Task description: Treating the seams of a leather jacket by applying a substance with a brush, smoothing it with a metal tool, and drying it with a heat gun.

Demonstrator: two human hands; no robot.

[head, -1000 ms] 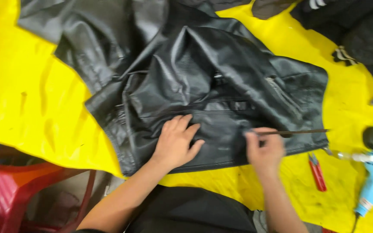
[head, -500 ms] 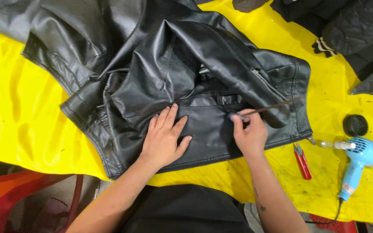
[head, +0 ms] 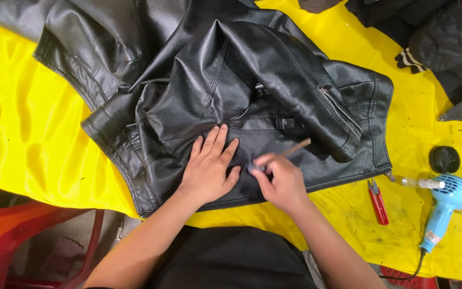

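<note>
A black leather jacket (head: 231,91) lies crumpled on a yellow-covered table (head: 22,134). My left hand (head: 209,168) lies flat on the jacket's lower panel near the hem, fingers spread, pressing it down. Just to its right, my right hand (head: 279,179) grips a thin wooden-handled brush (head: 295,149), its tip on the leather between the two hands and its handle slanting up to the right.
Right of the jacket lie small red snips (head: 378,200), a small clear bottle (head: 421,183), a round black tin (head: 445,159) and a blue hair dryer (head: 447,206) with its cord over the table edge. Dark garments (head: 445,37) are piled at top right. A red plastic stool (head: 6,241) stands lower left.
The view has shifted over the jacket. My right hand has drawn the brush leftward, its tip now close by my left hand. The left hand stays flat on the leather.
</note>
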